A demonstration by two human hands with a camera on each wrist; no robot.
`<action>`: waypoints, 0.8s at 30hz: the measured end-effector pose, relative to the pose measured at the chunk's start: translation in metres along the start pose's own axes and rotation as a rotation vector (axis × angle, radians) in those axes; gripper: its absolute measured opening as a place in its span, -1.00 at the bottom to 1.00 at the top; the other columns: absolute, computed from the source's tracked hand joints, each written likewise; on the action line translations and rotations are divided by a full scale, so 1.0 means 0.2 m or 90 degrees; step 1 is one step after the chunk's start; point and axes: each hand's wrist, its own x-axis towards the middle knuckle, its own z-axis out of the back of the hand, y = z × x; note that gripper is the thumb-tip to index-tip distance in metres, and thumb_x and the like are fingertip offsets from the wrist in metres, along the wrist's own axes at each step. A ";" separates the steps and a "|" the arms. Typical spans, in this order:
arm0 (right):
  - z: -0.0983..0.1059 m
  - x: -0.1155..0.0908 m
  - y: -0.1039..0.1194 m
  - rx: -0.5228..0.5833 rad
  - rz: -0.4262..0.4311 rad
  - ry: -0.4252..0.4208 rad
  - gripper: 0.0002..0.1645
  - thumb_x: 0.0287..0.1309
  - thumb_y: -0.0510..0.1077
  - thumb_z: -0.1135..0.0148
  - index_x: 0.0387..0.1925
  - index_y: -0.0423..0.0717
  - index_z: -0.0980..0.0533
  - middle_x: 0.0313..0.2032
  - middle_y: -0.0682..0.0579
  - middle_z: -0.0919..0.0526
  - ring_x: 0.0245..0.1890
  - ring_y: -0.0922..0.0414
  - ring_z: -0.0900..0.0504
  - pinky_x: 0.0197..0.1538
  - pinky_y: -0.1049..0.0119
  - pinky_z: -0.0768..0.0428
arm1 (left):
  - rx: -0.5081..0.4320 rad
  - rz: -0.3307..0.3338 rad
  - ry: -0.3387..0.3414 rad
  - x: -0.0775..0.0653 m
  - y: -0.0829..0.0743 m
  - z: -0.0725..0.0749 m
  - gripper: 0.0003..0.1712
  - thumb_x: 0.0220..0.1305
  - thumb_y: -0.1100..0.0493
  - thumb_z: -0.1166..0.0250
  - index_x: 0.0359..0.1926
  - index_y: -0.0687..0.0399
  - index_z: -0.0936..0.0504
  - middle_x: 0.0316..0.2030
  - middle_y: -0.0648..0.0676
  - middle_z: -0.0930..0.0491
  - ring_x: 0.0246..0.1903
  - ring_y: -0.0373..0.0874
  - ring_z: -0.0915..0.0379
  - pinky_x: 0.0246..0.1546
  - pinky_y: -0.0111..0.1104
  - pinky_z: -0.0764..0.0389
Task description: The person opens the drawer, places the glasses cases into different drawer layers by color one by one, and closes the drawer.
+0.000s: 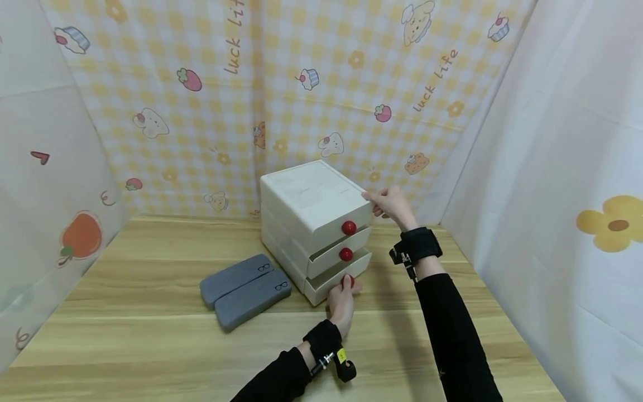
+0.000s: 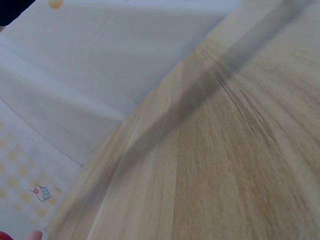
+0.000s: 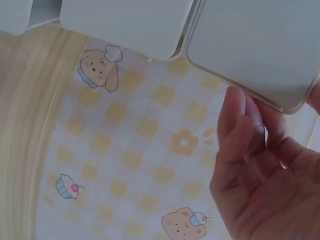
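Observation:
A small white drawer cabinet (image 1: 311, 192) with three drawers and red round knobs stands on the wooden table. Its bottom drawer (image 1: 334, 276) is pulled partway out, and the middle drawer (image 1: 326, 259) sticks out a little less. The top drawer (image 1: 331, 229) sits flush. My left hand (image 1: 341, 307) pinches the red knob (image 1: 348, 281) of the bottom drawer. Up at the cabinet's top right edge, my right hand (image 1: 394, 205) grips the corner. The right wrist view shows its curled fingers (image 3: 232, 112) against the cabinet side, thumb mostly out of frame.
Two grey glasses cases (image 1: 251, 298) lie side by side on the table (image 1: 150, 340), left of the cabinet. Behind stands a yellow checked curtain (image 1: 201, 128); white cloth (image 1: 542, 167) bounds the right side. Both wrists wear black straps (image 1: 422, 243).

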 end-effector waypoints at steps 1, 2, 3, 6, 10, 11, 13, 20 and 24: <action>0.00 0.00 0.00 0.007 -0.004 0.011 -0.47 0.20 0.17 -0.17 -0.39 -0.28 -0.56 -0.56 -0.02 -0.64 -0.50 0.11 -0.65 -0.42 0.36 -0.61 | 0.000 0.002 0.001 0.00 0.00 0.00 -0.48 0.46 -0.07 0.07 -0.14 0.22 -0.68 -0.19 0.13 -0.73 0.22 0.14 -0.37 0.25 0.01 -0.34; 0.00 0.00 0.00 0.015 -0.009 0.023 -0.47 0.22 0.18 -0.15 -0.36 -0.27 -0.54 -0.52 -0.04 -0.63 -0.48 0.10 -0.66 -0.38 0.32 -0.65 | 0.000 0.002 0.000 0.00 0.01 0.00 -0.48 0.46 -0.07 0.07 -0.15 0.22 -0.68 -0.20 0.13 -0.73 0.22 0.15 -0.36 0.25 0.01 -0.35; 0.00 0.00 -0.01 0.017 -0.013 0.035 -0.47 0.23 0.19 -0.13 -0.31 -0.26 -0.52 -0.47 -0.06 -0.61 -0.45 0.08 -0.68 -0.35 0.28 -0.68 | 0.001 0.001 0.000 0.00 0.01 0.00 -0.48 0.46 -0.07 0.07 -0.15 0.23 -0.68 -0.21 0.14 -0.73 0.22 0.15 -0.36 0.24 0.01 -0.35; 0.00 -0.01 -0.01 0.011 -0.029 0.086 -0.41 0.29 0.25 0.00 -0.13 -0.23 -0.45 -0.35 -0.11 -0.54 -0.36 -0.03 -0.71 -0.28 0.18 -0.71 | -0.001 -0.002 0.004 0.00 0.01 0.00 -0.48 0.46 -0.06 0.08 -0.14 0.24 -0.67 -0.21 0.14 -0.73 0.22 0.15 -0.36 0.24 0.02 -0.35; 0.00 -0.02 -0.01 -0.019 -0.046 0.157 -0.27 0.33 0.34 0.21 0.12 -0.19 -0.36 -0.29 -0.16 -0.51 -0.28 -0.15 -0.73 -0.27 0.14 -0.73 | -0.007 -0.001 0.004 0.00 0.02 0.00 -0.48 0.46 -0.06 0.08 -0.13 0.24 -0.67 -0.21 0.14 -0.73 0.22 0.15 -0.36 0.24 0.02 -0.35; 0.00 -0.02 -0.01 -0.016 -0.047 0.174 -0.25 0.34 0.35 0.26 0.17 -0.18 -0.33 -0.29 -0.17 -0.50 -0.28 -0.17 -0.73 -0.26 0.13 -0.73 | -0.009 0.000 0.004 0.00 0.01 0.00 -0.48 0.46 -0.06 0.08 -0.14 0.24 -0.67 -0.21 0.14 -0.73 0.23 0.15 -0.35 0.24 0.01 -0.35; -0.01 -0.02 -0.02 0.002 -0.048 0.202 -0.22 0.37 0.33 0.32 0.23 -0.21 -0.28 -0.30 -0.18 -0.47 -0.31 -0.17 -0.73 -0.22 0.10 -0.73 | -0.015 0.003 0.006 0.00 0.02 0.00 -0.48 0.46 -0.06 0.08 -0.13 0.24 -0.66 -0.21 0.15 -0.73 0.23 0.14 -0.35 0.25 0.01 -0.35; -0.03 -0.01 -0.02 0.117 -0.035 0.233 -0.32 0.45 0.17 0.36 0.26 -0.30 -0.18 -0.25 -0.12 -0.26 -0.24 -0.08 -0.51 -0.05 0.10 -0.70 | -0.015 -0.001 0.020 0.00 0.01 0.00 -0.47 0.46 -0.06 0.09 -0.11 0.27 -0.65 -0.21 0.16 -0.73 0.21 0.15 -0.37 0.19 -0.01 -0.39; -0.03 0.00 -0.02 0.124 -0.029 0.247 -0.33 0.46 0.14 0.37 0.29 -0.30 -0.14 -0.20 -0.12 -0.24 -0.20 -0.03 -0.43 0.01 0.11 -0.68 | -0.006 0.008 0.022 -0.01 0.01 0.00 -0.47 0.46 -0.06 0.08 -0.15 0.26 -0.66 -0.22 0.15 -0.73 0.11 0.11 -0.47 0.09 -0.11 -0.46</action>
